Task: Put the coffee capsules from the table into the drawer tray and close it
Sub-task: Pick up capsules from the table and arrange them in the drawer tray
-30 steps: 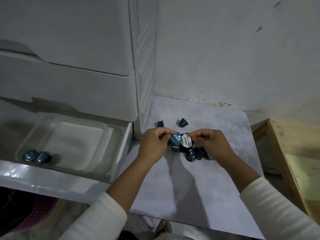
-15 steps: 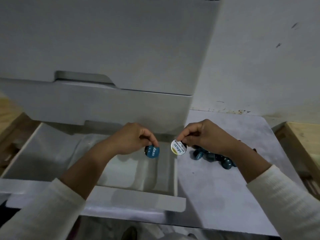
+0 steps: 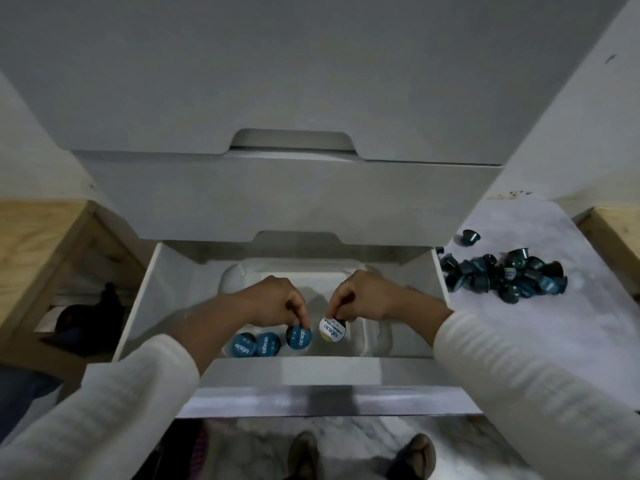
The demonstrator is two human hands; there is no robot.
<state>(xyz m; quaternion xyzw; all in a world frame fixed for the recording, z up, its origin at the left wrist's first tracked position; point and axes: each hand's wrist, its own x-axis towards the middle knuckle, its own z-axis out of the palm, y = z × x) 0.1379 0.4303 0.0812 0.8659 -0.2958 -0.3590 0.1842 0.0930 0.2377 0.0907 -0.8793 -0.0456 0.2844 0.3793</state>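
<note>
The white drawer [image 3: 145,299] stands pulled out, with a clear plastic tray [image 3: 375,336] inside it. Two blue-lidded capsules [image 3: 256,344] lie at the tray's near left. My left hand [image 3: 277,303] pinches a blue-lidded capsule [image 3: 299,337] just right of those two, low in the tray. Beside it, my right hand [image 3: 363,299] pinches a white-lidded capsule [image 3: 332,329] over the tray's near middle. A heap of several dark blue capsules [image 3: 505,275] lies on the grey table [image 3: 571,341] to the right of the drawer.
Shut white drawer fronts [image 3: 284,199] rise above the open drawer. Wooden frames stand at the far left [image 3: 45,237] and far right [image 3: 613,230]. One stray capsule [image 3: 469,237] lies behind the heap. My feet [image 3: 360,455] show below the drawer's front edge.
Both hands have carried their capsules from the table's heap leftward over the drawer and lowered them into the tray. My view has swung left to face the drawer.
</note>
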